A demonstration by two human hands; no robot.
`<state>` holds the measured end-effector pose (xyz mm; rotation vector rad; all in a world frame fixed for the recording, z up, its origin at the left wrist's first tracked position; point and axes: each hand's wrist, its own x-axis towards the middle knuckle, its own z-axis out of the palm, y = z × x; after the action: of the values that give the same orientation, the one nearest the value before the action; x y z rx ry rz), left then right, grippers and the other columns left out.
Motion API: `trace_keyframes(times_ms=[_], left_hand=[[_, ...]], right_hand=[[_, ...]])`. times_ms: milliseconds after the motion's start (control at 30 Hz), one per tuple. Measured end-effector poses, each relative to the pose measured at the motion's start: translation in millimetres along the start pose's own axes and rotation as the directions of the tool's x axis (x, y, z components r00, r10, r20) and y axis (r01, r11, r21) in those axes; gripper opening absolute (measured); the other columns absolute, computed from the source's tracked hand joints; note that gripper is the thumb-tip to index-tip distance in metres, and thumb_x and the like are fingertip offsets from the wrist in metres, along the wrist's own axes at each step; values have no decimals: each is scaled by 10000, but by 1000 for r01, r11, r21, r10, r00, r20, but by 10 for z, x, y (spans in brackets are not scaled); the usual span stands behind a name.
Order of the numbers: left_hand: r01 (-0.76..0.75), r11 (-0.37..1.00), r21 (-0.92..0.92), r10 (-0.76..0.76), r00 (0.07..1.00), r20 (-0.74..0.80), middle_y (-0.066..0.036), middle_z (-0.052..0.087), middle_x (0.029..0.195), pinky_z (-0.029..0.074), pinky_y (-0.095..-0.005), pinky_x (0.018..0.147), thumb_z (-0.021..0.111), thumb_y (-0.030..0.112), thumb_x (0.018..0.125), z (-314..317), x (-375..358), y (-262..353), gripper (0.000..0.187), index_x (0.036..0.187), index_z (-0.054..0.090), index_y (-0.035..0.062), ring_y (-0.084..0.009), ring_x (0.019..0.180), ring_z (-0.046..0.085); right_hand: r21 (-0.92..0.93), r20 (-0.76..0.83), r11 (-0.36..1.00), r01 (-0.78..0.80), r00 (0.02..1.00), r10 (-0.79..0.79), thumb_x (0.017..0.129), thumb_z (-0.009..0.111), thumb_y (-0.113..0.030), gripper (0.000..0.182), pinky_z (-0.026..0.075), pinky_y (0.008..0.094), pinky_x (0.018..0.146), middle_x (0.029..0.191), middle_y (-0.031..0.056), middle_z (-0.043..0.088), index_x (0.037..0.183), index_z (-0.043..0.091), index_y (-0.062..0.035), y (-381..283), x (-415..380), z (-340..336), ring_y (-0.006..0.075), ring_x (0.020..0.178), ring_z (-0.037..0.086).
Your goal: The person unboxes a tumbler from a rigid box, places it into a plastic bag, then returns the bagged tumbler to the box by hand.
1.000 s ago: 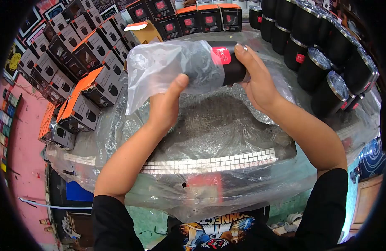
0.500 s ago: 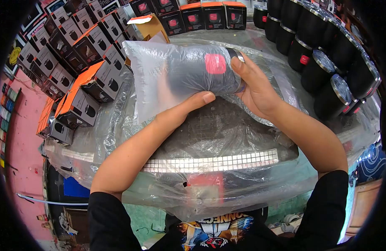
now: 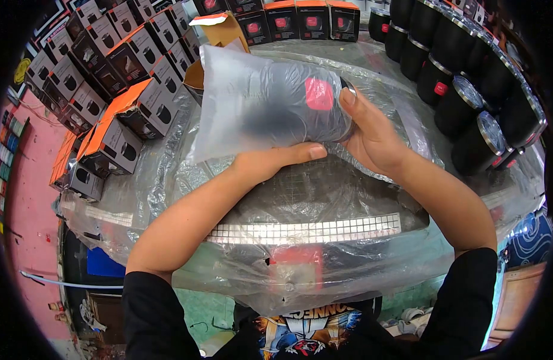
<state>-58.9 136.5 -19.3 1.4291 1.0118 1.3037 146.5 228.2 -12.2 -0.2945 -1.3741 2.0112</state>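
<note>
A dark tumbler [image 3: 286,102] with a pink-red label lies sideways inside a frosted plastic bag [image 3: 228,90], held above the table. My right hand [image 3: 375,135] is closed around the tumbler's right end, its thumb by the shiny rim at the bag's mouth. From below, my left hand [image 3: 273,161] grips the bagged tumbler, thumb stretched along the near side. The left fingers are hidden behind the bag. The loose, closed-looking end of the bag extends to the left.
Tumbler boxes [image 3: 150,111] are stacked at left, with more boxes [image 3: 312,23] along the back. An opened carton [image 3: 225,30] stands behind the bag. Several black tumblers [image 3: 480,141] with clear lids line the right. Clear plastic sheeting [image 3: 168,171] covers the table, over a gridded strip [image 3: 306,232].
The bag and tumbler have tilted a little and shifted slightly right. My left thumb sits further right along the near side. A dark shape now shows through the bag's middle.
</note>
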Motion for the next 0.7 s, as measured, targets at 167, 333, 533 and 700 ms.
trace_keyframes(times_ms=[167, 333, 533, 700], left_hand=[[-192, 978, 77, 199, 973, -114, -69, 703, 1257, 501, -345, 1059, 906, 215, 872, 14, 0, -85, 548, 1317, 663, 6, -187, 1189, 636], [-182, 983, -29, 175, 972, -157, -82, 687, 1290, 501, -352, 1063, 890, 194, 877, -100, 56, -184, 558, 1341, 642, 6, -193, 1203, 630], [-205, 979, 20, 206, 969, -139, -89, 680, 1316, 500, -370, 1075, 906, 204, 856, -78, 73, -157, 613, 1364, 624, 9, -208, 1218, 632], [-217, 976, 16, 218, 971, -96, -92, 683, 1317, 502, -374, 1078, 931, 199, 824, -93, 123, -185, 653, 1366, 621, 9, -212, 1227, 635]], right_hand=[[95, 171, 995, 38, 984, -54, 1116, 564, -397, 573, 428, 370, 1122, 1452, 40, 589, 1567, 392, -89, -40, 26, 36, 148, 1359, 540], [-21, 203, 995, 102, 974, -96, 1088, 578, -337, 578, 439, 382, 1108, 1444, 64, 596, 1570, 427, -58, -65, 65, -44, 169, 1324, 564], [-78, 166, 987, 140, 978, -126, 1039, 658, -282, 623, 464, 378, 1095, 1439, 102, 600, 1549, 466, 19, -25, 107, -83, 178, 1281, 596], [-92, 138, 986, 136, 983, -122, 1008, 705, -239, 625, 513, 383, 1074, 1415, 128, 598, 1521, 476, 35, -27, 92, -47, 188, 1246, 627]])
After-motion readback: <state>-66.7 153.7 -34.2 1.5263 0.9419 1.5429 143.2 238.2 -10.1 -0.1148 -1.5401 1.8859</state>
